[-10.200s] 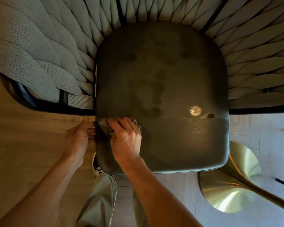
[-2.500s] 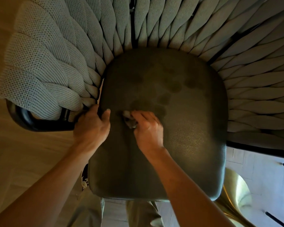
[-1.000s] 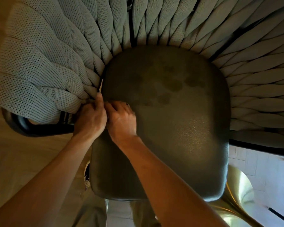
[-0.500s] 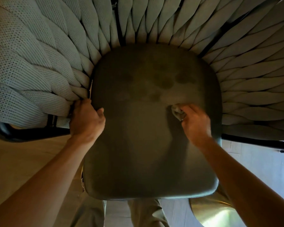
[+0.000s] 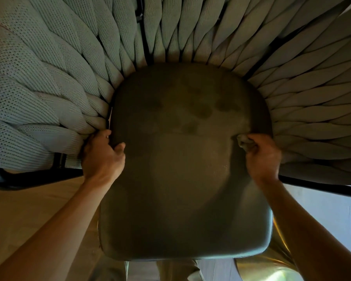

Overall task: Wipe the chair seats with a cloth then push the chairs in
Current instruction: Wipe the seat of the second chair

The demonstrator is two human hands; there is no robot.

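One cloth [image 5: 245,141] bunched in right hand [image 5: 263,157] on seat [image 5: 182,169].

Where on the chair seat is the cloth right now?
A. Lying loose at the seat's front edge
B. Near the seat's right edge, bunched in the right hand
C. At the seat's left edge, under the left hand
B: the cloth sits bunched in the right hand by the seat's right edge.

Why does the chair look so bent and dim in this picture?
Head view: the wide-angle lens bows the woven backrest around the seat; the seat lies in shade; the right hand and cloth look slightly blurred.
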